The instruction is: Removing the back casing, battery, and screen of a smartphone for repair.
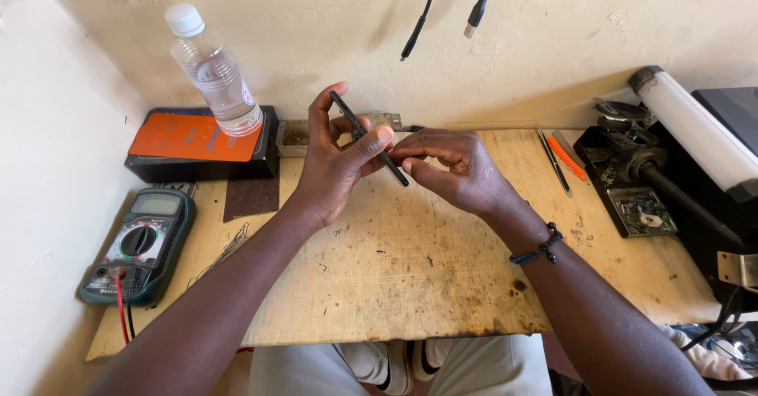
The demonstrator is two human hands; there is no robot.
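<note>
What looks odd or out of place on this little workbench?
The clear water bottle stands tilted on an orange-topped black box, close to a multimeter. The wooden tabletop is stained and scorched along its near edge. The left hand and right hand hold a thin black phone edge-on; no damage is visible.

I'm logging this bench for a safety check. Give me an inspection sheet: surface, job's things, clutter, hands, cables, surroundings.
Surface: wooden bench, stained and scratched.
Job's things: thin black phone, seen edge-on, held above the bench.
Clutter: multimeter, water bottle on a black box, orange tool, circuit board.
Hands: left hand grips the phone; right hand pinches its lower end.
Cables: two cables hang from above; multimeter leads trail off the bench.
Surroundings: bare cream wall, white tube lamp at right.
</note>
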